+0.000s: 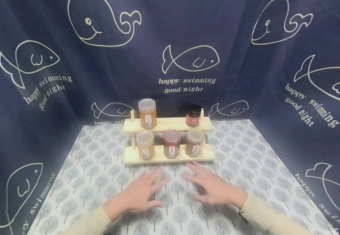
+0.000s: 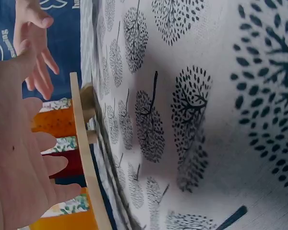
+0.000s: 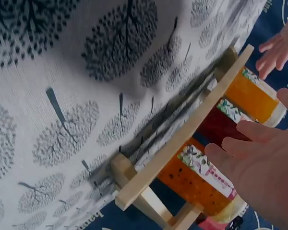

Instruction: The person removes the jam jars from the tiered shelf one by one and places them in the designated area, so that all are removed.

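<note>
Hands spread, nothing gripped, five jars on show

Wide open, both of them! The left hand (image 1: 140, 193) and the right hand (image 1: 215, 188) were held over the tree-print tablecloth (image 1: 99, 182), just short of the two-tier wooden rack (image 1: 170, 122), with nothing gripped. On its lower board an amber jar (image 1: 145, 146), a red jar (image 1: 171, 143) and a speckled brown jar (image 1: 194, 143) were lined up, labels turned frontward, apparently for easy reading. Above, well apart, a honey-coloured jar (image 1: 148, 114) was stood at the left, a black-lidded jar (image 1: 193, 116) at the right. The upper tier was raised, presumably so neither row was hidden. Behind, the fish-print curtain (image 1: 234, 75) was hung.
</note>
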Demonstrator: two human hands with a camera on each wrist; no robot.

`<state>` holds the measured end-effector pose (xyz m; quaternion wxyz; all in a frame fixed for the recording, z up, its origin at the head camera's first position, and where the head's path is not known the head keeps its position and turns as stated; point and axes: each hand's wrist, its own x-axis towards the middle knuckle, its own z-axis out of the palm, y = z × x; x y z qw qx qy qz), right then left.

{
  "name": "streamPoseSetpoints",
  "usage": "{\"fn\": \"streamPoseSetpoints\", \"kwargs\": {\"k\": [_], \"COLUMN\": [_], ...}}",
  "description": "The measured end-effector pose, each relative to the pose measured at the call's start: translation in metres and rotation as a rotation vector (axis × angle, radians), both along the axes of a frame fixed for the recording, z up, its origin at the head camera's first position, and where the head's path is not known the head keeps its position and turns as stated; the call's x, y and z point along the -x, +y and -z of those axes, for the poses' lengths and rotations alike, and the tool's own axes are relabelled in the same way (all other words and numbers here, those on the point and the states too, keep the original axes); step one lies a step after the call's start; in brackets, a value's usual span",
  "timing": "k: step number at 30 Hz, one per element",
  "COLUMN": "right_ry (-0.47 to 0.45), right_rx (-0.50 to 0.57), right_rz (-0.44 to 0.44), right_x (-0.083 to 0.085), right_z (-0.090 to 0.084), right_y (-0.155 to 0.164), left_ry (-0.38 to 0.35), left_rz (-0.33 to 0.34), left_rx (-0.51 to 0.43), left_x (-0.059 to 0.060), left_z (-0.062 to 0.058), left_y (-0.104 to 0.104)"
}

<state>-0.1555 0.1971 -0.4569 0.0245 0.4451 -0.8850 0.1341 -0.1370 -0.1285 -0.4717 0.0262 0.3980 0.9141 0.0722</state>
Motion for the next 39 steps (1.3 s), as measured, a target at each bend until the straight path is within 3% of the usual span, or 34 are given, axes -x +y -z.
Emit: {"fn": "streamPoseSetpoints", "kwargs": {"k": [6, 12, 18, 21, 25, 30, 35, 39], "right_ry": [-0.024, -0.06, -0.079, -0.124, -0.179, -0.269, -0.345, -0.386], "right_rx": [0.136, 0.273, 0.434, 0.516, 0.628, 0.726, 0.772, 0.783], "right_rz": [0.064, 0.216, 0.437, 0.52, 0.548, 0.566, 0.553, 0.529], "right_x": [0.014, 0.025, 0.042, 0.051, 0.061, 0.075, 0.083, 0.088], "right_z": [-0.006, -0.013, -0.019, -0.02, -0.022, -0.026, -0.025, -0.021], "right_y": [0.007, 0.015, 0.018, 0.019, 0.021, 0.019, 0.017, 0.01], "left_ry": [-0.107, -0.176, -0.391, -0.428, -0.477, -0.601, -0.576, -0.406], "left_rz": [-0.084, -0.121, -0.192, -0.209, -0.227, -0.233, -0.227, -0.361], "left_rx": [-0.115, -0.19, -0.421, -0.516, -0.606, -0.782, -0.837, -0.763], "left_x": [0.009, 0.015, 0.024, 0.028, 0.032, 0.037, 0.041, 0.03], "left_z": [0.011, 0.022, 0.018, 0.017, 0.02, 0.022, 0.028, 0.032], "left_y": [-0.001, 0.006, 0.018, 0.025, 0.036, 0.061, 0.082, 0.074]}}
